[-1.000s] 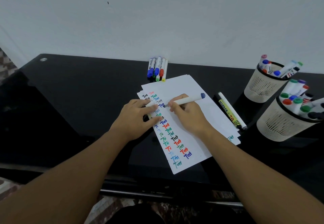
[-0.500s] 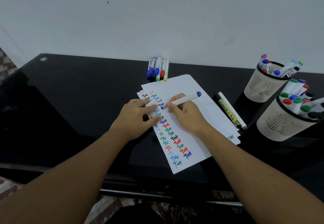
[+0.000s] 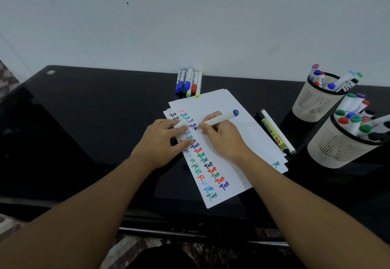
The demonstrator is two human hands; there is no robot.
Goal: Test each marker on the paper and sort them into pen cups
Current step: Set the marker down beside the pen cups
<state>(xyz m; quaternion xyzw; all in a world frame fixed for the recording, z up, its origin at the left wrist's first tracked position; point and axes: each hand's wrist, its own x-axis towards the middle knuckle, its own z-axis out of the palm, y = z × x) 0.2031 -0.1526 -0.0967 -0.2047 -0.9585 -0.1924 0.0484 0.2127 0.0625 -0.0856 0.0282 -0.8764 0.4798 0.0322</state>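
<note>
A stack of white paper (image 3: pixel 223 108) lies on the black table, with columns of coloured "Test" marks down its left side. My right hand (image 3: pixel 223 140) pinches a white marker with a blue end (image 3: pixel 221 118), and its dark tip touches the paper beside a fresh blue mark (image 3: pixel 193 125). My left hand (image 3: pixel 162 142) rests on the paper's left edge, its bent fingers curled over a small white cap (image 3: pixel 178 124). Two mesh pen cups stand at the right, a far one (image 3: pixel 312 104) and a near one (image 3: pixel 333 150), both holding several markers.
Several capped markers (image 3: pixel 188 82) lie side by side against the wall behind the paper. A yellow-labelled black marker (image 3: pixel 273 135) and a thin white marker (image 3: pixel 277 131) lie between the paper and the cups. The table's front edge runs under my forearms.
My right hand has shifted the marker slightly left across the paper, and its blue end has swung left with it. My left hand has stayed put.
</note>
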